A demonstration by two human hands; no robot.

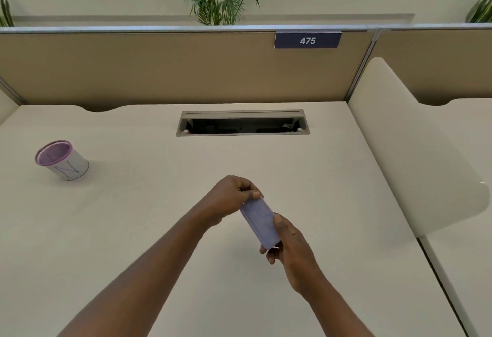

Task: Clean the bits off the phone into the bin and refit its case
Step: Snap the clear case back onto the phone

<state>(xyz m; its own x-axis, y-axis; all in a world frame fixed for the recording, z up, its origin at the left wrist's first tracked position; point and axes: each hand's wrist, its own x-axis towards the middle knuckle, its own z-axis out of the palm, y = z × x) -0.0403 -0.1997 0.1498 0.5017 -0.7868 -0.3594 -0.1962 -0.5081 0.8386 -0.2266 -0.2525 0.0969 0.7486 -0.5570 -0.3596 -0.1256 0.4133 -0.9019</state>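
Both my hands hold a pale lilac phone above the middle of the desk, its long side slanting from upper left to lower right. My left hand pinches its far end with thumb and fingers. My right hand grips its near end from the right and below. I cannot tell whether the lilac surface is the case or the phone's bare back. A small bin, white with a purple mesh rim, stands at the far left of the desk, well away from my hands.
The cream desk has an open cable hatch at the back centre. A tan partition with a "475" sign closes the rear. A curved white divider runs along the right side.
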